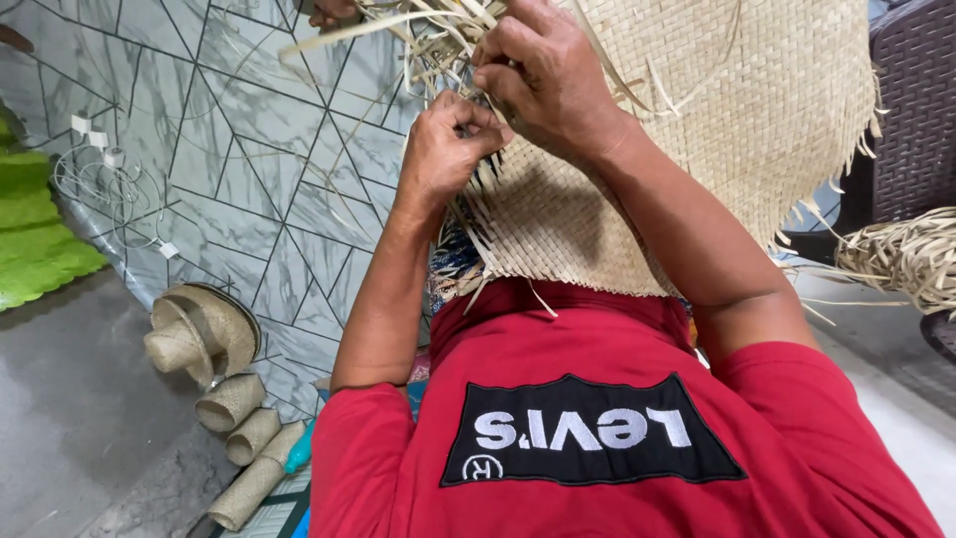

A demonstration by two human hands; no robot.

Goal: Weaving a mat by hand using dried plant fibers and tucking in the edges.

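The woven mat (717,130) lies across the person's lap, spreading away from the red shirt (588,418) toward the picture's top, its loose strips (418,40) fanning up and left. Its right edge is frayed, near a dark wicker chair (911,110). Tiled floor (229,169) lies open to the left, with rolled strips (214,389) further off. Both hands meet at the unfinished edge: the left hand (448,144) is clenched on strips, the right hand (543,75) pinches strips just beside it.

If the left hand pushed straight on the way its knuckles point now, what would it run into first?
Most likely the right hand: the left hand is clenched on loose strips of the woven straw mat, knuckles almost touching it. Depth is hard to judge.
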